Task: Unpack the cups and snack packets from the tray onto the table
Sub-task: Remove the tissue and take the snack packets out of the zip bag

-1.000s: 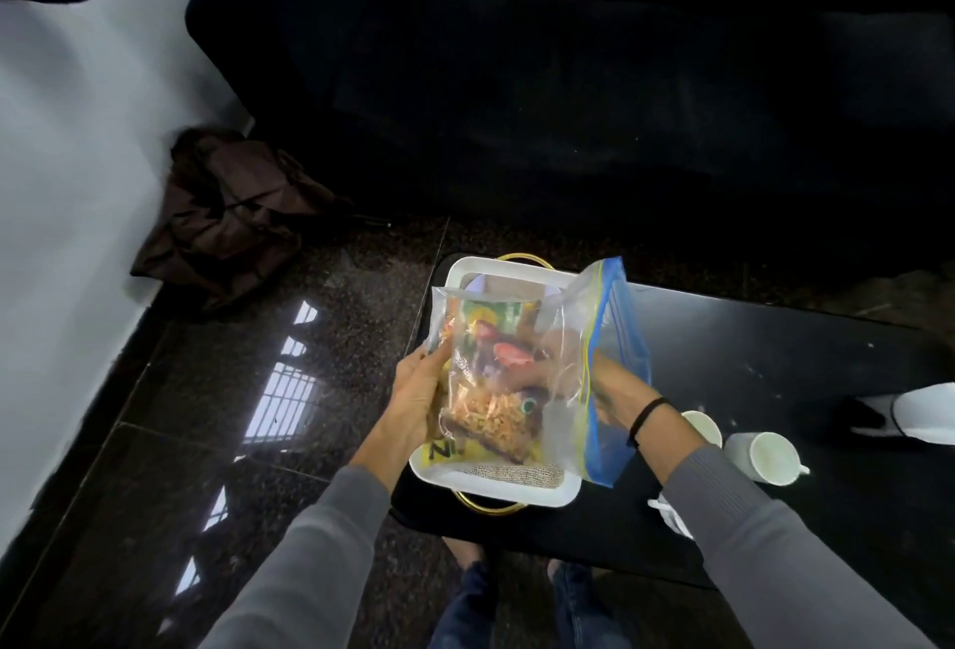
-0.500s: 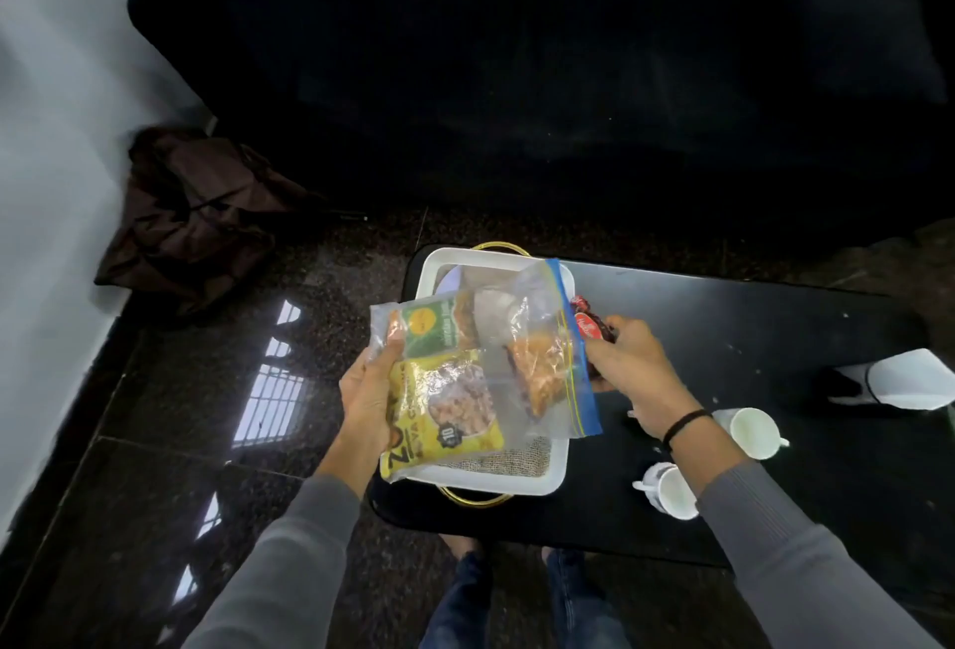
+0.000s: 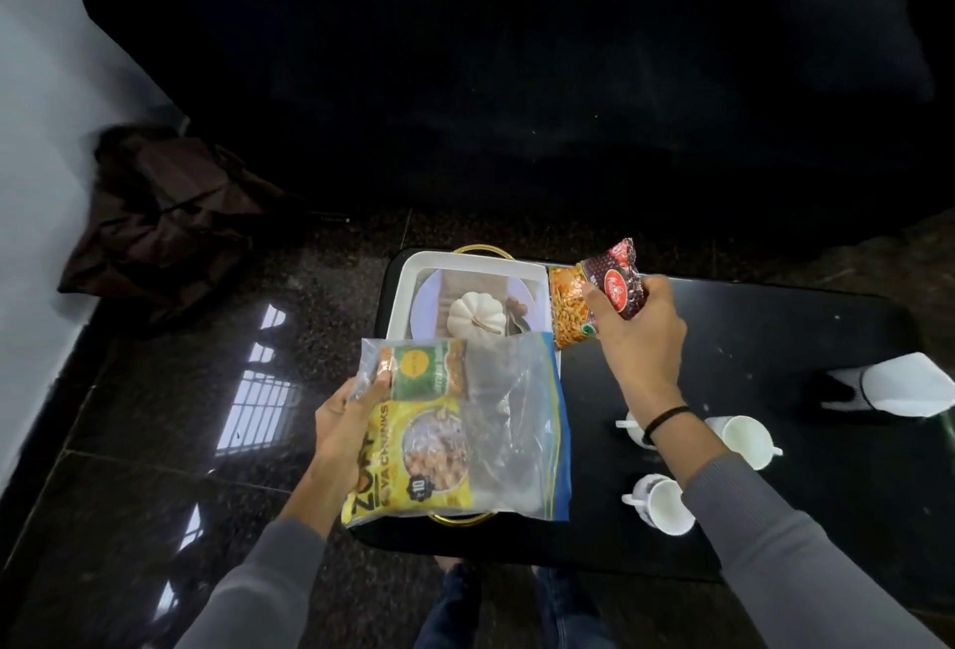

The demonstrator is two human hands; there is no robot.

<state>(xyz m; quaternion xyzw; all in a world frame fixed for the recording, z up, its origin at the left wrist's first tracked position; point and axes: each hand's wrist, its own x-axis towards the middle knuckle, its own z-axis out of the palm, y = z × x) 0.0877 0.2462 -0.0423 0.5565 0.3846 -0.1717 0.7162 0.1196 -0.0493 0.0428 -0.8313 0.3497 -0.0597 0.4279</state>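
My left hand point(image 3: 346, 421) holds a clear zip bag point(image 3: 511, 421) by its left edge, above the near half of the white tray point(image 3: 400, 297). Inside the bag lie a yellow snack packet point(image 3: 413, 462) and a green packet point(image 3: 421, 372). My right hand point(image 3: 638, 338) grips a red-and-orange snack packet point(image 3: 589, 297) over the black table point(image 3: 775, 338), just right of the tray. A white pumpkin-shaped lid point(image 3: 475, 315) and a plate sit in the tray. Three white cups point(image 3: 666, 504) point(image 3: 744, 439) point(image 3: 633, 429) lie on the table near my right forearm.
A white object point(image 3: 909, 385) lies at the table's right edge. A dark brown cloth point(image 3: 165, 219) is heaped on the polished floor by the white wall. A dark sofa point(image 3: 517, 80) fills the background. My knees show below the table's near edge.
My right hand pulled the red-and-orange packet out of the zip bag and moved it right and away over the table. The bag dropped lower in my left hand, uncovering the tray's far half.
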